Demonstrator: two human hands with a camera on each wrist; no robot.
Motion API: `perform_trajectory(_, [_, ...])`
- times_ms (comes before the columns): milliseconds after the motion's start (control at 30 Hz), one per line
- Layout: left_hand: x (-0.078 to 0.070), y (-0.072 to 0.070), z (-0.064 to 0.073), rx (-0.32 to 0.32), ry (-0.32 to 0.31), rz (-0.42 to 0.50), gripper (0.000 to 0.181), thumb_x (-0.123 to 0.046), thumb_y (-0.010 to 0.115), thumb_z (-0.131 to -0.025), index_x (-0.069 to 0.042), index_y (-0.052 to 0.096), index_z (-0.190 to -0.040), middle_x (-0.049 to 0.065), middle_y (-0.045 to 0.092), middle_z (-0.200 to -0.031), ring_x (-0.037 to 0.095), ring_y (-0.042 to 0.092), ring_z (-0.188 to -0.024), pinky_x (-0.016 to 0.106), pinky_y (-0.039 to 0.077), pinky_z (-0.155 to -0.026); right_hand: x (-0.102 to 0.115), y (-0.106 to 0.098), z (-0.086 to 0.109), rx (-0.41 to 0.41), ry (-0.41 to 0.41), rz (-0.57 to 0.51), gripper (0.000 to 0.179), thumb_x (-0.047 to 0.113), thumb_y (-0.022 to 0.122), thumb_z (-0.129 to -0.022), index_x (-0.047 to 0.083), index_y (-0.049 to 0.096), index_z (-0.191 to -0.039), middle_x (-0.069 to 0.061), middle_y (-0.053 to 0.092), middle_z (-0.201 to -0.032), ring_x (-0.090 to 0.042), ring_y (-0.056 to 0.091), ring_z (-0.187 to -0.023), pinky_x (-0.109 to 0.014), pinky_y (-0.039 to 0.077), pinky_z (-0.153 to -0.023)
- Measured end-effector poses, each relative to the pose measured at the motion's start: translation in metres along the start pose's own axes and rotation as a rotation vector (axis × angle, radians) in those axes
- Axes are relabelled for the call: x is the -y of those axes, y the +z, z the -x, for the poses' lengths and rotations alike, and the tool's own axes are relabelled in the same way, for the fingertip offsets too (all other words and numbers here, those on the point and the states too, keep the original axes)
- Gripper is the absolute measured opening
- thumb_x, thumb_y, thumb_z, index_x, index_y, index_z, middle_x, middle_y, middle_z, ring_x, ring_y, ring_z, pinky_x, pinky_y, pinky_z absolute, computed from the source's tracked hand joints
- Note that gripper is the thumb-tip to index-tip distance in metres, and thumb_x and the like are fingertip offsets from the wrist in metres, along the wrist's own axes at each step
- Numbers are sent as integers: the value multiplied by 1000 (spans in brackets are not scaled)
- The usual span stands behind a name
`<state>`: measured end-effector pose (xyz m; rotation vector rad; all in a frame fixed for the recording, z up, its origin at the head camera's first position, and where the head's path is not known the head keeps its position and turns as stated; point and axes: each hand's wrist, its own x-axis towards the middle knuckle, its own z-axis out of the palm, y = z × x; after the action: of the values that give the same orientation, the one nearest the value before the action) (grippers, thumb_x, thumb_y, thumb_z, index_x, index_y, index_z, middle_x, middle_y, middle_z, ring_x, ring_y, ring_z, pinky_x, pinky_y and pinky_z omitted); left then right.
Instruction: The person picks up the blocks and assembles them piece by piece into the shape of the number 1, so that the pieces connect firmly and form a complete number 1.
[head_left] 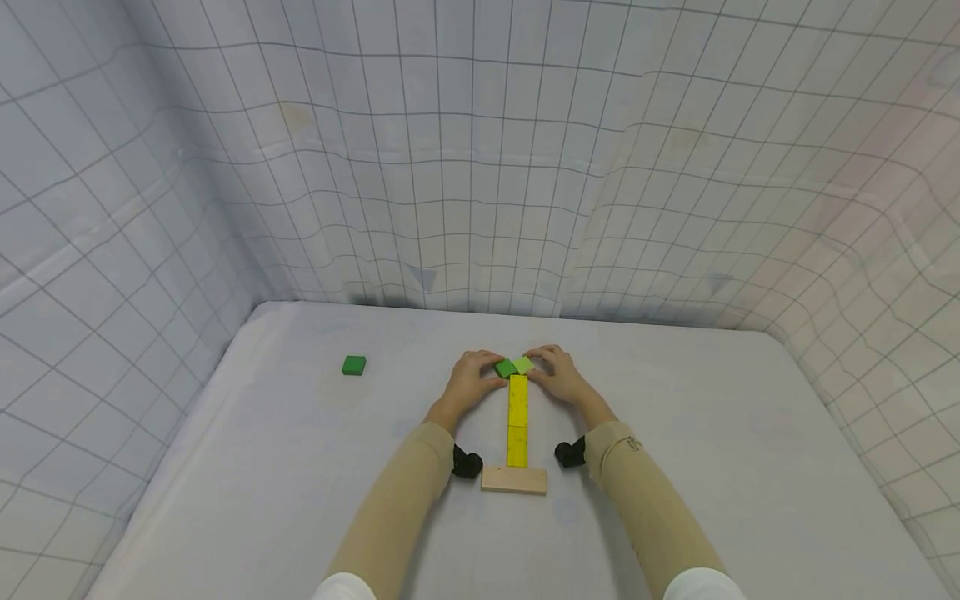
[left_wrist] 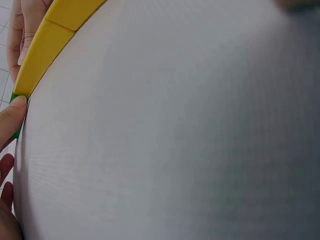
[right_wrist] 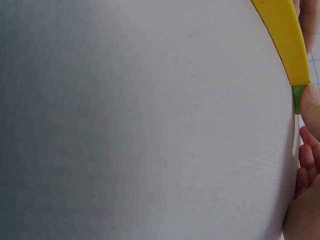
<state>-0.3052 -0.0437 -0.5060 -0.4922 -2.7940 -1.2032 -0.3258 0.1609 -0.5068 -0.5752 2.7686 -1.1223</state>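
Between thumb and fingers my left hand [head_left: 471, 379] pinches a dark green block [head_left: 506, 367]. Opposite it, my right hand [head_left: 561, 377] pinches a light green block [head_left: 523, 365]. Both blocks sit turned at an angle, side by side at the far end of a yellow strip [head_left: 518, 402] made of two long blocks laid end to end. In the left wrist view my thumb presses the edge of the dark green block [left_wrist: 18, 131] beside the yellow end. The right wrist view shows the light green block [right_wrist: 298, 99] under my thumb, up against the yellow block [right_wrist: 286, 42].
A plain wooden block [head_left: 514, 480] lies crosswise at the near end of the yellow strip. Another dark green block [head_left: 354, 365] stands apart on the left of the white table [head_left: 247, 467]. Grid-patterned curtains [head_left: 525, 167] hang behind and at both sides.
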Motion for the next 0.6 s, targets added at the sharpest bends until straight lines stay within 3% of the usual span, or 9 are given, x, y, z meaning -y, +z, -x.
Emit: perform_trajectory(600, [4,1,-1,8,0,21,47,-22,72,-78,-5,59,-120,10,56,-123,27,46,-116,40,33,-102,1,0,0,1,20,6,33,19,57,-91,11,54,-123,-17,41,-129,-37,32,-122,-55,25,-101])
